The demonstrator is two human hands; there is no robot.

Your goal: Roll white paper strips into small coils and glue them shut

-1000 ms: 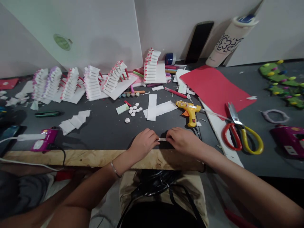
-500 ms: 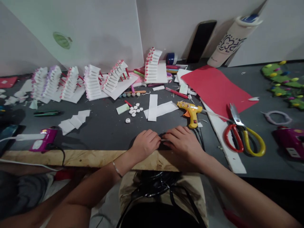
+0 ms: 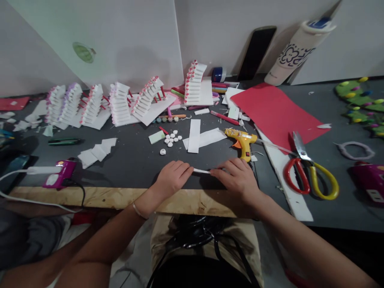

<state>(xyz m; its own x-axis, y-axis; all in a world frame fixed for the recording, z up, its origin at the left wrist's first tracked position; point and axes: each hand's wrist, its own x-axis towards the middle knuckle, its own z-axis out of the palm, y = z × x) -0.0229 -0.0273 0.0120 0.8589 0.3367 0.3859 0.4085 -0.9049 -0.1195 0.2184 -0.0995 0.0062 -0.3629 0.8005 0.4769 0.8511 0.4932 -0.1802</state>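
Note:
A narrow white strip (image 3: 201, 171), perhaps paper or foam, is stretched level between my two hands, close to the table's front edge. My left hand (image 3: 174, 176) is closed on its left end, and my right hand (image 3: 237, 176) pinches the other end; the fingers cover both ends. Just beyond them, two flat white strips (image 3: 194, 136) lie crossed. Small white rolled discs (image 3: 171, 139) are clustered left of these strips. A yellow glue gun (image 3: 243, 143) rests on its side right beyond my right hand.
Red-and-yellow-handled scissors (image 3: 310, 172) lie at right beside red paper (image 3: 279, 112). Several white stair-like models (image 3: 120, 106) stand along the back. White paper squares (image 3: 97, 153), a purple power socket (image 3: 61, 174) and a green cutter (image 3: 64, 142) are at left. A bottle (image 3: 295, 56) leans at the back.
My hands have moved apart, the left one shifting left, and more of the white strip shows between them. The view has shifted slightly.

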